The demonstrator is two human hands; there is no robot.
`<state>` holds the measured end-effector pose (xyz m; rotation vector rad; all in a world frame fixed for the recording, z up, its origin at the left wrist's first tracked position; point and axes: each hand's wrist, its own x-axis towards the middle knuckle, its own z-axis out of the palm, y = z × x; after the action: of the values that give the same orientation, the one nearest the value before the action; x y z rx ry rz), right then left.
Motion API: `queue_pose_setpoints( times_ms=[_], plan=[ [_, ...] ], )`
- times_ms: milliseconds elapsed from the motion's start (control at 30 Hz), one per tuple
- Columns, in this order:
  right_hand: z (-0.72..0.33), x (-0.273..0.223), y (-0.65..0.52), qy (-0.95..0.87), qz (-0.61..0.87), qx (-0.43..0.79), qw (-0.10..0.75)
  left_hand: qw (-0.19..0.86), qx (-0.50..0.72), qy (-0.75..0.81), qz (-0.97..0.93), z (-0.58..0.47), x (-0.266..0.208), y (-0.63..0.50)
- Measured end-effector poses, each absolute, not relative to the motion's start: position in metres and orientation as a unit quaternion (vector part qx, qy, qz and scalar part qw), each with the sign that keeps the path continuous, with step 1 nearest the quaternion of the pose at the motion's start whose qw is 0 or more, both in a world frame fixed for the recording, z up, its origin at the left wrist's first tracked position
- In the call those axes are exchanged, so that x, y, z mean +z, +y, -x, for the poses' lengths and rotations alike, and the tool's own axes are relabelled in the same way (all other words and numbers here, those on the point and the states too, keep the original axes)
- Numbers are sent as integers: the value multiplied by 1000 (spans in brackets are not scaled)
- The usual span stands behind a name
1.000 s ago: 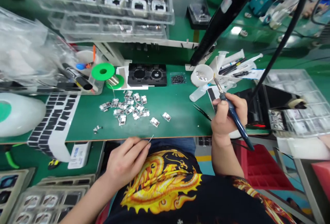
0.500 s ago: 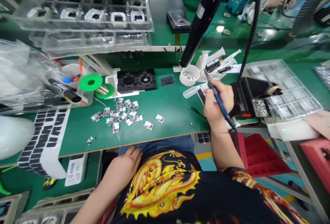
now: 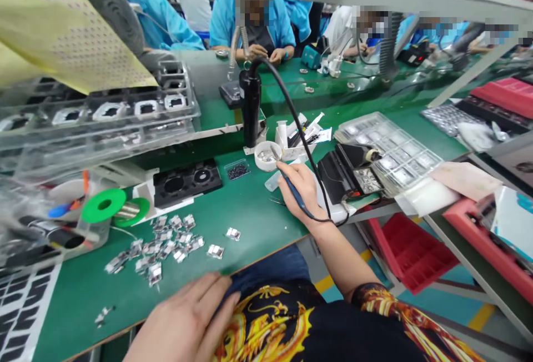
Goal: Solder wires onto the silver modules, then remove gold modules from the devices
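My right hand [image 3: 307, 189] is closed around the blue handle of a soldering iron [image 3: 295, 189], its tip beside the round white dish [image 3: 257, 160]. Under that hand lie a clear bottle [image 3: 272, 182] and part of a pair of dark tweezers [image 3: 276, 201]. My left hand [image 3: 187, 315] is at the table's front edge, by my lap, fingers stretched out with nothing visible in them. Beyond it several small silvery metal parts [image 3: 166, 248] lie in a loose pile. Two more, one nearer [image 3: 215, 251] and one farther [image 3: 233, 233], sit apart from the pile.
A black fixture [image 3: 187, 183] and a small tray of black screws [image 3: 237, 171] stand behind the parts. Left is a green solder spool [image 3: 104, 205]. A black corded tool [image 3: 250, 109] hangs above the dish. Right are the iron's stand [image 3: 341, 170] and a clear compartment tray [image 3: 395, 151]. Co-workers sit opposite.
My view has tilted up and shifted, showing more of the people opposite. My right hand has brought the iron's tip close to the white dish. My left hand has risen from my lap.
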<state>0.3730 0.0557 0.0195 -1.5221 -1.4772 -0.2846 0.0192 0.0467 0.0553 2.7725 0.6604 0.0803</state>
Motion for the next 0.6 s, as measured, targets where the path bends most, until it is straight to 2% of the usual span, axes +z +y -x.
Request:
queue_pose_setpoints(
  times_ms=[100, 200, 333, 600],
  plan=[
    [-374, 18, 54, -580, 616, -157, 509, 91, 77, 228, -966, -79, 84, 78],
    [-377, 15, 52, -572, 619, -169, 511, 57, 58, 238, -968, -144, 93, 106],
    [-380, 11, 50, -574, 616, -173, 512, 36, 52, 258, -964, -212, 85, 131],
    [-387, 4, 56, -579, 585, -205, 529, 86, 23, 268, -959, -269, 62, 161]
  ],
)
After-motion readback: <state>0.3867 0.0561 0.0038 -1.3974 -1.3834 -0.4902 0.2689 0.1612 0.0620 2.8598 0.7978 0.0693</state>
